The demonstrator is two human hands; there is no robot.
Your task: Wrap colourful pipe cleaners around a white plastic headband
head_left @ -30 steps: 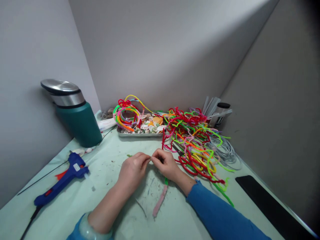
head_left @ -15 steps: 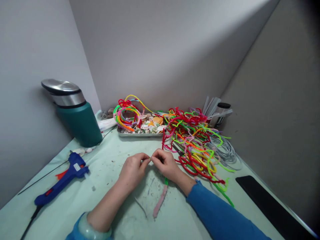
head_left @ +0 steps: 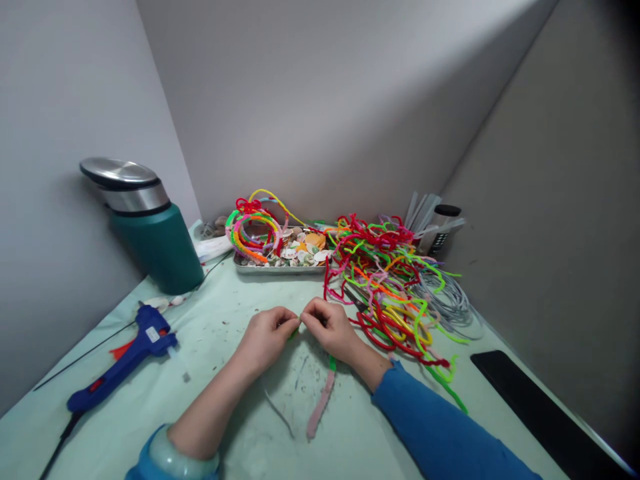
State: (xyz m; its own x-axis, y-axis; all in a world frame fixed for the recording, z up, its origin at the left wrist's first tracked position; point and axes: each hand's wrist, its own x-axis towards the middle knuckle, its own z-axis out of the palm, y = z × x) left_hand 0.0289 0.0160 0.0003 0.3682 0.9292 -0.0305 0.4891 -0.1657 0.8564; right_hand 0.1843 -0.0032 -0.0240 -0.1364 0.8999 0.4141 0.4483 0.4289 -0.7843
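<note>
Over the middle of the table, my left hand (head_left: 267, 341) and my right hand (head_left: 331, 328) meet fingertip to fingertip, both closed in a pinch. Between and below the left fingers shows a bit of green pipe cleaner (head_left: 294, 333); most of it is hidden by the fingers. Under my right palm a pink fuzzy strip with a green end (head_left: 321, 403) slants down toward me; whether it joins the piece in my fingers I cannot tell. A thin grey wire (head_left: 279, 412) curves below my left hand, its upper end near the wrist.
A blue glue gun (head_left: 123, 360) lies at left, near a green bottle (head_left: 157, 247). Behind the hands stands a metal tray (head_left: 285, 270) of shell-like pieces. To the right are tangled pipe cleaners (head_left: 380, 267), coiled grey wire (head_left: 450, 300) and a black bar (head_left: 540, 410).
My left fingers have shifted slightly, and more green shows beneath them. The grey wire's visible part reaches farther up and left. My right hand stays almost still.
</note>
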